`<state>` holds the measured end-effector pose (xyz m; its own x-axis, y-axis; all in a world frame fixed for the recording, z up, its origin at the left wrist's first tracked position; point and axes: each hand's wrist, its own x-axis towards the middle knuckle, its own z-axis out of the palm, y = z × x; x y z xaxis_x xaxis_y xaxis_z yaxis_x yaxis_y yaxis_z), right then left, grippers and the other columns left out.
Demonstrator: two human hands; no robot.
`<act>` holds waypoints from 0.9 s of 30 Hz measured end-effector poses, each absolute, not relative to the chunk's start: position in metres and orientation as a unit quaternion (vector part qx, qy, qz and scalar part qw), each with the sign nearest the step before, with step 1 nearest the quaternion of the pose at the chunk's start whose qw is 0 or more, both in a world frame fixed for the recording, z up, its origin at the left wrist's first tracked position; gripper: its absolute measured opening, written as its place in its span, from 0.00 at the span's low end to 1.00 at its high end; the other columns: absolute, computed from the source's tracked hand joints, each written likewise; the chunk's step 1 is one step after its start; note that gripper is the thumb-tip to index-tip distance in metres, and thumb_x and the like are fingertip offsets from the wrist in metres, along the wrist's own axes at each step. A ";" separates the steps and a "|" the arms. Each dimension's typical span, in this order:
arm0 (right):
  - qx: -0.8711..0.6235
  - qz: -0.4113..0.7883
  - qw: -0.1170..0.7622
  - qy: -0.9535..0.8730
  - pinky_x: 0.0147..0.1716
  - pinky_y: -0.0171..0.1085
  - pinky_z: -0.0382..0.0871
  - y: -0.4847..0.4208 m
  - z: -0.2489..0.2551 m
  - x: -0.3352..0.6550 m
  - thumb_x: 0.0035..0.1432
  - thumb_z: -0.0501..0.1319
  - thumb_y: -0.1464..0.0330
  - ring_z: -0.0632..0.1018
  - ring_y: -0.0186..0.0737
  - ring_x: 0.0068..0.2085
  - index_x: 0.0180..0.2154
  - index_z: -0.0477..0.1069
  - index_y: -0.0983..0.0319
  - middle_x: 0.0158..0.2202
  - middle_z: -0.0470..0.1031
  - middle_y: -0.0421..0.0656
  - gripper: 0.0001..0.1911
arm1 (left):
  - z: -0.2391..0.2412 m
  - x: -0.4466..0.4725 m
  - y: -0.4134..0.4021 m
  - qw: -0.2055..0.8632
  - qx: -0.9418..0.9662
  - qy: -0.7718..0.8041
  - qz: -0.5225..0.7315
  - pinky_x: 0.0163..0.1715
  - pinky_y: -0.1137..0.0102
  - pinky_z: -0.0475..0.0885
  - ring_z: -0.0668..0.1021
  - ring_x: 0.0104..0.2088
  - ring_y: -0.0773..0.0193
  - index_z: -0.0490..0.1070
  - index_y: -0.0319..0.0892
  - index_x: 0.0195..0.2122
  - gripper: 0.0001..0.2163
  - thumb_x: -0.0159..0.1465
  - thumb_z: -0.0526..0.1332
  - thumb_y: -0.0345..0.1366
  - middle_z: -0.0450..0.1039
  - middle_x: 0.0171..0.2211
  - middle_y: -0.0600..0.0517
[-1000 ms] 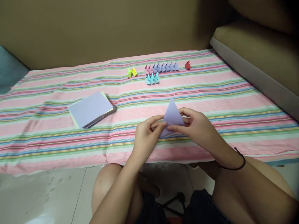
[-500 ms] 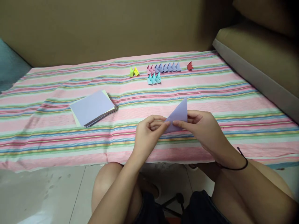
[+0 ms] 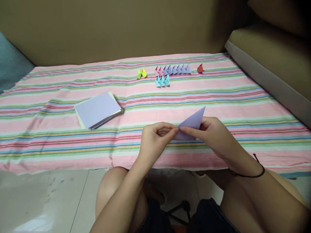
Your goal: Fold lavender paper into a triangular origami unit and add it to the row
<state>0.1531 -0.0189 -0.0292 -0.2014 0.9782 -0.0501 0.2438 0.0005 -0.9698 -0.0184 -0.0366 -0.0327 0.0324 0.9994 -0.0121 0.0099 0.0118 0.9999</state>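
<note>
Between my two hands is a sheet of lilac paper (image 3: 193, 121) folded into a triangle, its sharp tip pointing up and to the right. My left hand (image 3: 159, 134) pinches its left corner between thumb and forefinger. The thumb of my right hand (image 3: 210, 129) presses flat on the front face near that same corner, the other fingers behind the paper and partly hidden. Both thumbs nearly meet. To the left on the striped cloth lies a stack of paper (image 3: 98, 110) with a lilac sheet on top.
Small folded paper pieces stand at the back of the striped cloth (image 3: 60, 145): yellow ones (image 3: 141, 73), pink ones (image 3: 159, 71), several lilac ones (image 3: 178, 70), turquoise ones (image 3: 162, 81) and a red one (image 3: 200, 68). Brown cushions (image 3: 272, 58) border the right; a sofa back (image 3: 121, 29) rises behind.
The paper triangle has tilted, its upper tip swinging right and slightly down. My right hand has shifted a little right, and its thumb has come closer to the left thumb.
</note>
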 end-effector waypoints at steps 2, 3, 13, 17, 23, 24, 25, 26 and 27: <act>-0.512 0.502 0.401 -0.570 0.25 0.34 0.65 -0.020 -0.031 0.150 0.46 0.69 0.61 0.73 0.37 0.27 0.26 0.77 0.61 0.25 0.75 0.40 0.10 | -0.033 -0.018 -0.036 0.507 0.501 0.487 0.505 0.28 0.75 0.71 0.77 0.29 0.66 0.77 0.40 0.27 0.05 0.52 0.68 0.36 0.77 0.27 0.51; -0.512 0.514 0.419 -0.546 0.25 0.34 0.65 -0.021 -0.033 0.148 0.45 0.69 0.61 0.73 0.36 0.27 0.26 0.77 0.61 0.25 0.75 0.40 0.10 | -0.034 -0.018 -0.036 0.512 0.490 0.480 0.517 0.29 0.75 0.71 0.77 0.29 0.66 0.76 0.40 0.28 0.06 0.52 0.68 0.36 0.77 0.28 0.51; -0.472 0.583 0.549 -0.368 0.28 0.34 0.68 -0.031 -0.039 0.122 0.45 0.71 0.65 0.74 0.35 0.29 0.26 0.76 0.61 0.25 0.74 0.39 0.07 | -0.044 0.000 -0.039 0.591 0.354 0.406 0.601 0.32 0.75 0.73 0.78 0.31 0.68 0.73 0.39 0.32 0.11 0.49 0.71 0.33 0.77 0.29 0.54; -0.468 0.572 0.561 -0.373 0.32 0.36 0.70 -0.033 -0.037 0.122 0.45 0.70 0.65 0.76 0.37 0.32 0.28 0.77 0.60 0.28 0.76 0.39 0.07 | -0.040 0.000 -0.040 0.587 0.352 0.413 0.601 0.35 0.72 0.75 0.79 0.33 0.65 0.75 0.38 0.32 0.09 0.50 0.70 0.33 0.79 0.31 0.51; -0.476 0.547 0.563 -0.396 0.33 0.39 0.72 -0.035 -0.033 0.123 0.44 0.71 0.64 0.77 0.40 0.33 0.27 0.76 0.59 0.29 0.78 0.40 0.07 | -0.035 0.000 -0.041 0.574 0.352 0.431 0.601 0.36 0.70 0.75 0.80 0.33 0.62 0.76 0.39 0.31 0.09 0.49 0.70 0.33 0.80 0.31 0.51; -0.480 0.543 0.562 -0.398 0.33 0.39 0.72 -0.035 -0.033 0.123 0.44 0.71 0.64 0.77 0.40 0.33 0.27 0.76 0.59 0.29 0.78 0.40 0.07 | -0.035 0.000 -0.041 0.572 0.351 0.432 0.602 0.35 0.70 0.75 0.80 0.33 0.63 0.76 0.39 0.31 0.08 0.49 0.70 0.33 0.80 0.31 0.51; -0.483 0.541 0.560 -0.400 0.32 0.39 0.72 -0.035 -0.033 0.123 0.44 0.70 0.64 0.77 0.40 0.33 0.27 0.76 0.59 0.29 0.78 0.40 0.07 | -0.035 0.000 -0.041 0.571 0.350 0.433 0.604 0.35 0.70 0.75 0.80 0.33 0.63 0.77 0.40 0.31 0.08 0.49 0.71 0.33 0.80 0.31 0.51; -0.485 0.539 0.559 -0.403 0.32 0.39 0.72 -0.035 -0.033 0.123 0.44 0.70 0.63 0.77 0.40 0.33 0.27 0.76 0.58 0.28 0.78 0.40 0.08 | -0.035 0.000 -0.041 0.569 0.350 0.433 0.605 0.35 0.71 0.75 0.80 0.33 0.63 0.77 0.40 0.31 0.08 0.49 0.71 0.33 0.80 0.31 0.51; -0.485 0.537 0.557 -0.406 0.31 0.39 0.72 -0.035 -0.034 0.124 0.45 0.70 0.63 0.77 0.41 0.33 0.27 0.76 0.58 0.28 0.78 0.40 0.08 | -0.035 0.000 -0.041 0.568 0.351 0.432 0.606 0.35 0.71 0.75 0.80 0.33 0.63 0.77 0.40 0.31 0.09 0.49 0.71 0.33 0.80 0.31 0.51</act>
<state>0.1236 -0.0347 -0.0338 0.0930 0.9933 -0.0686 -0.2045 -0.0484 -0.9777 0.0001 -0.0412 -0.0352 -0.1088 0.9919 -0.0654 -0.3860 0.0184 0.9223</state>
